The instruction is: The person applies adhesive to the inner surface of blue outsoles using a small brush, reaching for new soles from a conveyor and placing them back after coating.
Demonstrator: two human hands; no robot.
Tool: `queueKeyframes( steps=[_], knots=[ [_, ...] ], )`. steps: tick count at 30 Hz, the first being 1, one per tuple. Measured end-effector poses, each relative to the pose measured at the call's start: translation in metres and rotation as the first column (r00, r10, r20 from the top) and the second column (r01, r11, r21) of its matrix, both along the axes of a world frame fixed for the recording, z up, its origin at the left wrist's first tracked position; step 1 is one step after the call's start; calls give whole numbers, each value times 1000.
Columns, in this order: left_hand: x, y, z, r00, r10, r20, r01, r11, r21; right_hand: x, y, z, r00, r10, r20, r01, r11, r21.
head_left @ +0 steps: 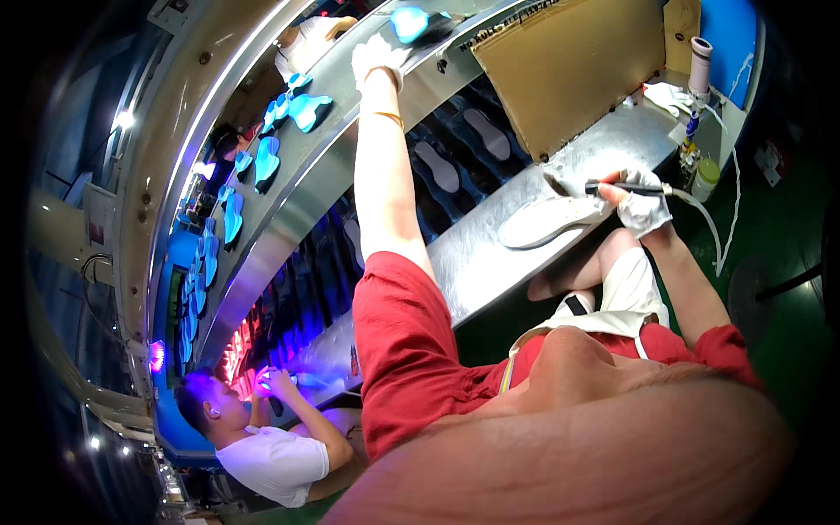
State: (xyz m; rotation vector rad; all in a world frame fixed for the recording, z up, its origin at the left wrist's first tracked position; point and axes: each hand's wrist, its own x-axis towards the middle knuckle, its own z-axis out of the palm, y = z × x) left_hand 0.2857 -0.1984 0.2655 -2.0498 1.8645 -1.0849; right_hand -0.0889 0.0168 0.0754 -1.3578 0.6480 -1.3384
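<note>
My left hand (pixel 378 65), in a white glove, reaches far out over a raised conveyor belt. Its fingers look stretched out and apart, beside a dark shoe piece with a bright blue top (pixel 409 24), blurred; whether they touch is unclear. Above the metal bench (pixel 477 271), my right hand (pixel 640 208), gloved with bare fingertips showing, closes around a black-handled brush-like tool (pixel 643 187). A thin pale hose (pixel 707 220) runs from the tool's rear end. Just under the tool lies a white shoe sole (pixel 544 222), its right end near my right fingers.
Several blue shoe pieces (pixel 267 162) line the belt (pixel 302 162). Dark racks below hold pale soles (pixel 436 166). A cardboard sheet (pixel 573 79) stands behind the bench, near a white glove (pixel 668 98) and a yellow-green bottle (pixel 705 178). A co-worker (pixel 280 459) sits at lower left.
</note>
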Motion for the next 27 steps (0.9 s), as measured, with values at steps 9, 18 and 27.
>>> queueKeyframes(
  steps=[9,18,27],
  knots=[
    [132,103,17,865,389,-316,-398,917,41,19,10,-2,963,249,-103,-245,968,47],
    [59,204,-18,642,-732,-228,439,595,-674,23,5,-35,945,251,-209,-249,968,36],
    [11,288,-19,-810,-578,-99,-124,333,-935,38,3,-51,963,227,-147,-211,971,115]
  ],
)
